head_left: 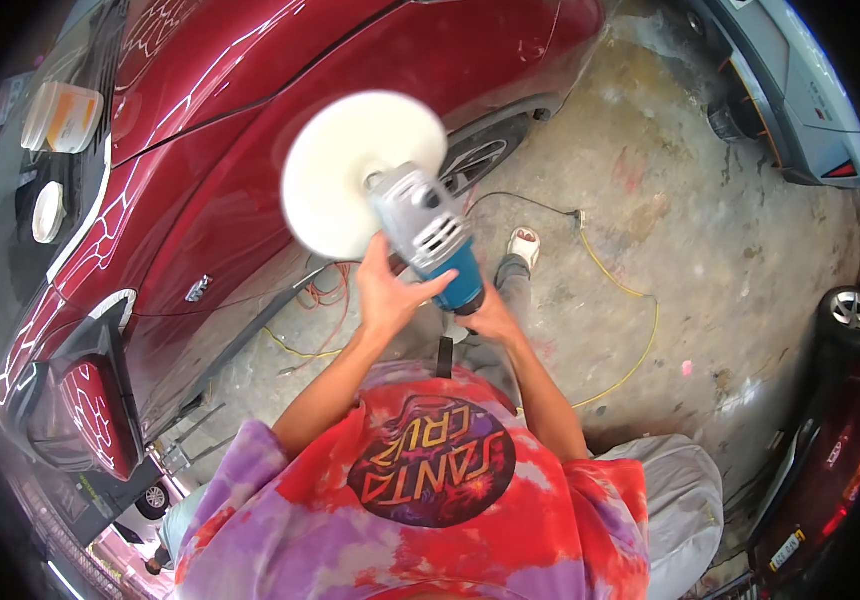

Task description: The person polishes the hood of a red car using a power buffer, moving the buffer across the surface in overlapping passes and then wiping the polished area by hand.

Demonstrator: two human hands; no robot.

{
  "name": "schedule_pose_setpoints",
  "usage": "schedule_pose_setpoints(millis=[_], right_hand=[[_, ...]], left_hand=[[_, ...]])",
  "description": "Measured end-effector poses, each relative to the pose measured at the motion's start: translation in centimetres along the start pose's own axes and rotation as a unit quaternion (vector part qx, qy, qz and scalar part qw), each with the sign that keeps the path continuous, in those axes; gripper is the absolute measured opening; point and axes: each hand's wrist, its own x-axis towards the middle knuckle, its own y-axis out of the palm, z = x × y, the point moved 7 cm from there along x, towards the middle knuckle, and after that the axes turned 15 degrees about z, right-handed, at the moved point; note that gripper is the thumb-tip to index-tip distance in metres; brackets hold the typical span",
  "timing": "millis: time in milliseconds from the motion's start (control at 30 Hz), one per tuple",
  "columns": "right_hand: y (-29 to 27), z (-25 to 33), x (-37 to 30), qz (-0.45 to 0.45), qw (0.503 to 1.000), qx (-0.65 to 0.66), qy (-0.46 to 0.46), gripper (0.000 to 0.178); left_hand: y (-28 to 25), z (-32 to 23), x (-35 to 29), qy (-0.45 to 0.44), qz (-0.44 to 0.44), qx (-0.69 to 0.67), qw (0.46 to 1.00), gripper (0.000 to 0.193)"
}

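Observation:
I hold a power polisher (428, 232) with a grey metal head and a blue body out in front of my chest. Its round white foam pad (350, 170) faces up toward me, tilted, beside the side of a dark red car (250, 90). My left hand (388, 290) grips the polisher just under its grey head. My right hand (493, 320) holds the blue rear body from below. The pad is apart from the car's paint.
A yellow cord (640, 320) and a black cable loop over the stained concrete floor (710, 230). A white bottle (62, 117) and a round white pad (48, 212) rest on the car. Other vehicles stand at the upper right (800, 90) and right edge (840, 420).

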Motion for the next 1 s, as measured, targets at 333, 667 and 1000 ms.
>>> schedule_pose_setpoints(millis=[333,667,1000], right_hand=[[12.9,-0.4,3.4,0.079,0.946,-0.31,-0.057,0.095],[3.8,6.2,-0.4,-0.025,0.979,-0.179,-0.097,0.089],[-6.4,10.0,-3.3,-0.046,0.996,-0.075,-0.025,0.062]], left_hand=[[-9.9,12.7,-12.7,-0.032,-0.079,-0.113,0.99,0.083],[-4.8,0.7,-2.5,-0.003,-0.019,-0.117,0.993,0.079],[1.9,-8.8,7.1,0.068,0.021,0.007,0.997,0.091]])
